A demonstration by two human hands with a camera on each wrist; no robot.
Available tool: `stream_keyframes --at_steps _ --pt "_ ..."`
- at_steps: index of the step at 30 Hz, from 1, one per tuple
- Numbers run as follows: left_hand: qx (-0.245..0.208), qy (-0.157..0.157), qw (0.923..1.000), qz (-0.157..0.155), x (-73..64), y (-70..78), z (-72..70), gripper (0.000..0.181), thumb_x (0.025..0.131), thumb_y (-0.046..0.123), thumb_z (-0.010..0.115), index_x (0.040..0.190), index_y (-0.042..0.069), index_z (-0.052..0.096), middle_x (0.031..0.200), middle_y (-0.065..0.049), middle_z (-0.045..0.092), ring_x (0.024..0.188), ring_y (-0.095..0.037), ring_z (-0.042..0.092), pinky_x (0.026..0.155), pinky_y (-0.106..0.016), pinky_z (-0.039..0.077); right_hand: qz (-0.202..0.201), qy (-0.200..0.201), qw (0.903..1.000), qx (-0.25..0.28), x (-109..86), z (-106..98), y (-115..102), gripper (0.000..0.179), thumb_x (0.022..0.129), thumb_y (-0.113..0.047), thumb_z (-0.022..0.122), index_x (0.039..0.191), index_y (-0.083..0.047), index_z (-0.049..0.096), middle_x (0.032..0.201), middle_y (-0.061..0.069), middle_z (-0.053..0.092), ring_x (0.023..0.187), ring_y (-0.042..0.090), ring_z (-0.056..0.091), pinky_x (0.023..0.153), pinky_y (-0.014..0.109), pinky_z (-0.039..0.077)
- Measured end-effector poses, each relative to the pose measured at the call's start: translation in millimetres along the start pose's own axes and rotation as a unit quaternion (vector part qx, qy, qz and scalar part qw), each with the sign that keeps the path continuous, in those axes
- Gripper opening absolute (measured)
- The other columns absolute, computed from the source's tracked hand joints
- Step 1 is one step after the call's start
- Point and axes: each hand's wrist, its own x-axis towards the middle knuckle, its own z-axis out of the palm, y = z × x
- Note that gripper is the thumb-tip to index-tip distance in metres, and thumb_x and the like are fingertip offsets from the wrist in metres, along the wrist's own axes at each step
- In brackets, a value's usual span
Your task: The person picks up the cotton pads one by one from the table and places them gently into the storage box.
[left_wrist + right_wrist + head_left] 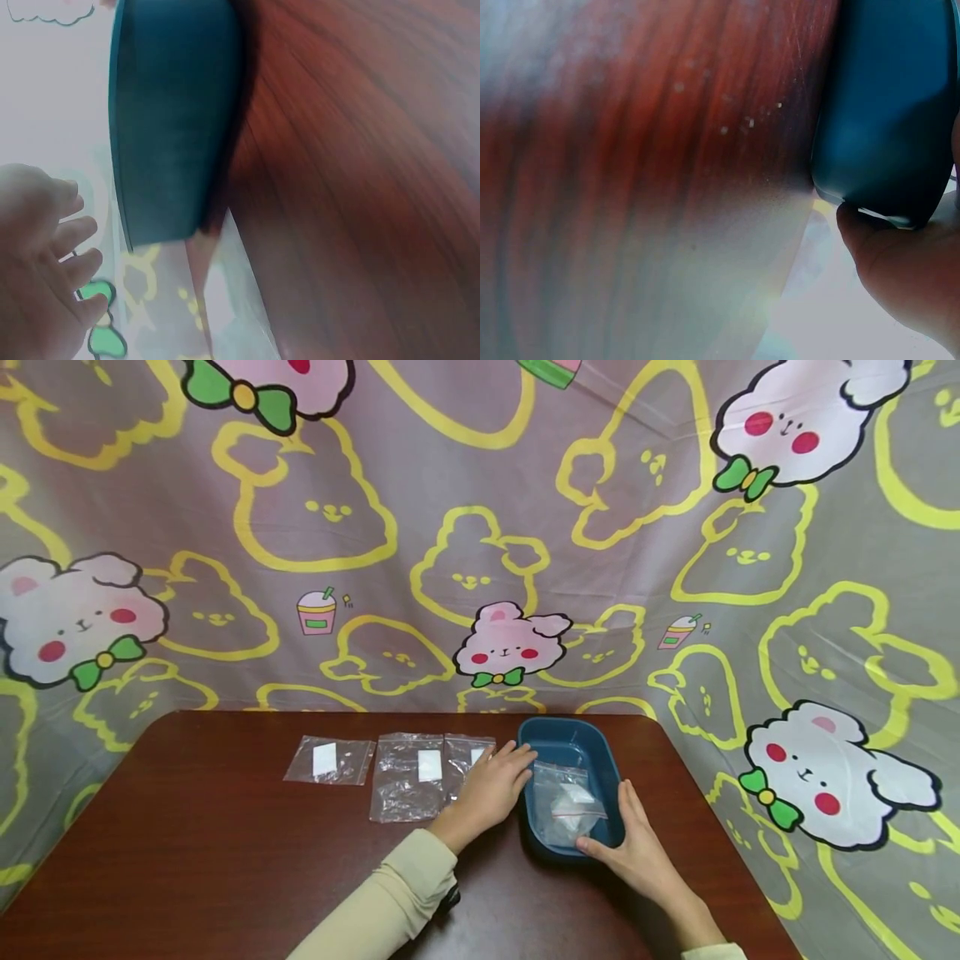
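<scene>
A dark blue plastic bin [615,837] stands near the table's right side. Inside it lie zip-lock bags [558,835] with white contents; how many is unclear. My left hand [491,789] reaches to the bin's left rim with fingers extended. In the left wrist view its fingers [79,262] appear apart from the bin wall [169,135]. My right hand [641,852] lies along the bin's near right corner, fingers fairly straight outside the right wall, thumb at the near rim. The right wrist view shows that thumb [862,232] touching the bin's end [885,135].
To the left lie three flat clear zip bags with white labels: a far-left one [345,768], a larger middle one [401,793], and one [457,760] partly hidden behind my left hand. The brown table [225,860] ends against a patterned cloth [405,527] at the back and right.
</scene>
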Motion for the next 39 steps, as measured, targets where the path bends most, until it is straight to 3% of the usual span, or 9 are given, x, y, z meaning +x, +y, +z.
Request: stream_keyframes --at_steps 6,19,25,32,39 --pt "-0.042 0.029 0.9985 -0.019 -14.4 -31.1 -3.4 0.037 0.104 0.019 0.056 0.140 0.010 0.060 0.145 -0.008 0.055 0.138 -0.030 0.046 0.115 -0.057 0.030 0.010 -0.004 0.9999 0.002 -0.6 -1 1 0.126 0.079 -0.052 0.082 0.158 0.005 0.002 0.165 0.028 -0.001 0.149 0.048 0.007 0.114 0.068 0.018" --pt "-0.021 0.082 0.9924 -0.090 -51.7 -111.5 -22.6 0.035 0.100 0.013 0.061 0.133 0.002 0.064 0.139 -0.017 0.059 0.132 -0.041 0.051 0.111 -0.063 0.033 0.010 0.000 0.9999 0.003 -2.3 -1 2 0.125 0.080 -0.050 0.082 0.158 0.007 0.003 0.164 0.029 0.000 0.149 0.049 0.008 0.114 0.068 0.018" --pt "-0.014 0.086 0.9872 -0.134 -67.6 -145.1 -38.7 0.036 0.102 0.013 0.058 0.135 0.000 0.061 0.141 -0.019 0.056 0.134 -0.042 0.048 0.113 -0.061 0.031 0.007 0.001 1.0000 0.002 -0.8 -1 2 0.125 0.080 -0.051 0.082 0.158 0.006 0.003 0.164 0.028 0.000 0.149 0.049 0.008 0.114 0.068 0.019" --pt "-0.017 0.094 0.9797 -0.176 -81.5 -171.3 -52.5 0.037 0.102 0.011 0.057 0.137 -0.002 0.059 0.144 -0.021 0.053 0.136 -0.044 0.045 0.113 -0.063 0.028 0.010 -0.005 0.9999 -0.001 0.8 -1 2 0.125 0.080 -0.052 0.081 0.158 0.004 0.002 0.165 0.027 -0.002 0.149 0.048 0.008 0.114 0.068 0.018" --pt "-0.015 0.072 0.9778 -0.196 -92.0 -186.8 -63.2 0.040 0.103 0.012 0.054 0.140 -0.004 0.055 0.148 -0.024 0.047 0.139 -0.046 0.039 0.114 -0.065 0.024 0.003 0.000 1.0000 0.001 1.3 1 3 0.124 0.080 -0.052 0.081 0.158 0.005 0.003 0.165 0.027 -0.001 0.149 0.048 0.007 0.114 0.068 0.019"
